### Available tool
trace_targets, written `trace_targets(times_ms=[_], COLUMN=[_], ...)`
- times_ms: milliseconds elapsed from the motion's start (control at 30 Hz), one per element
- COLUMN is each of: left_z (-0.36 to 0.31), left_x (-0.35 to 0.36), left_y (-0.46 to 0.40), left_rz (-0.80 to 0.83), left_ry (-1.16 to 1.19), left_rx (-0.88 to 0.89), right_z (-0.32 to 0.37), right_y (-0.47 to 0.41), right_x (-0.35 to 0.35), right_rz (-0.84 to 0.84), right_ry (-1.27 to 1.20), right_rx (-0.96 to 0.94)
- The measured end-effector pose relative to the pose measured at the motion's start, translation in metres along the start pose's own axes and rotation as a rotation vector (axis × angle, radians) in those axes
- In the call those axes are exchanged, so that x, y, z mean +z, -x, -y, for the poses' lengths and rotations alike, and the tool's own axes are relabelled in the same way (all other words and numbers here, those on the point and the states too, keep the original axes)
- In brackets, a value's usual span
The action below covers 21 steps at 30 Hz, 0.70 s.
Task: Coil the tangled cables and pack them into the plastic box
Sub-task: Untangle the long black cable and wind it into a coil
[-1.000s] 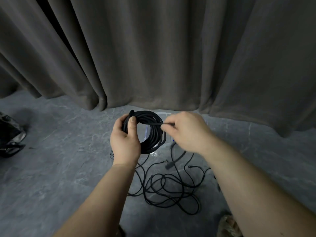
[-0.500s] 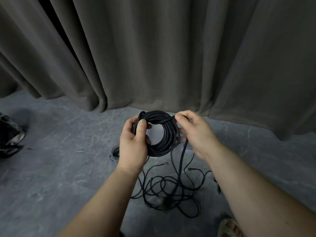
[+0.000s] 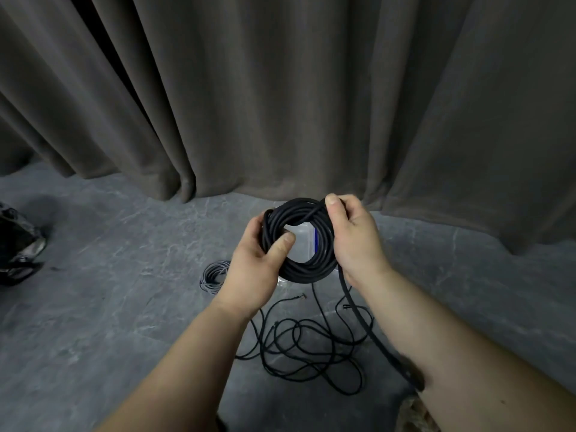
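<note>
midway: left hand [image 3: 254, 269] and right hand [image 3: 355, 241] both clasp the black coil [image 3: 299, 266] above the box [image 3: 304, 241]; its tail hangs uncoiled. tangled cables [image 3: 311, 347] lie nearer than the box, grey coil [image 3: 215, 275] left of it, nothing packed that can be seen.

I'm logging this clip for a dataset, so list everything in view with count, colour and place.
coil: one, black, held up in both hands
tail: one, black, hangs from the coil beside the right forearm
loose cables: tangle, black, on the floor below the hands
small coil: one, grey, on the floor left of the hands
box: one, clear plastic, seen through the coil's hole
curtain: dark grey, behind
floor: grey
bag: one, dark, far left
left hand: grips the coil
right hand: grips the coil
</note>
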State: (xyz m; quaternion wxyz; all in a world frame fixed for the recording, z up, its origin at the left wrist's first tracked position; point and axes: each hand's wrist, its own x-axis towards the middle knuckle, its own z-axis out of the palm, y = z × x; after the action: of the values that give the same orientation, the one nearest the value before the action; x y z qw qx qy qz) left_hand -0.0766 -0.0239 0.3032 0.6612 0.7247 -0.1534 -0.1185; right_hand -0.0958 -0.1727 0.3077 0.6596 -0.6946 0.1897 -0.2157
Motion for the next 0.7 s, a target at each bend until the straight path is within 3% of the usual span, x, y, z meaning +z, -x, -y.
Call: trace_targets(times_ms=[133,300,500,600,700], left_z=[-0.001,-0.005,-0.011,-0.012,-0.008], left_x=[0.001,-0.003,-0.013,-0.011,-0.009], left_y=[0.001,-0.004,-0.002,0.0,-0.003], left_rz=[-0.03,-0.06,0.185,0.124,-0.04], left_ry=[0.041,0.009,-0.168,-0.194,-0.151], left_rx=[-0.035,-0.054,-0.178,-0.117,-0.085], right_z=[0.003,0.002,0.002,0.003,0.01], right_y=[-0.002,0.003,0.01,0.009,0.005], right_x=[-0.008,-0.008,-0.001,-0.001,0.0], right_rz=[0.024,0.213,0.352,0.335,0.305], right_ry=[0.174,0.255,0.34,0.245,0.085], right_rx=[-0.163,-0.213,-0.257,-0.177,-0.05])
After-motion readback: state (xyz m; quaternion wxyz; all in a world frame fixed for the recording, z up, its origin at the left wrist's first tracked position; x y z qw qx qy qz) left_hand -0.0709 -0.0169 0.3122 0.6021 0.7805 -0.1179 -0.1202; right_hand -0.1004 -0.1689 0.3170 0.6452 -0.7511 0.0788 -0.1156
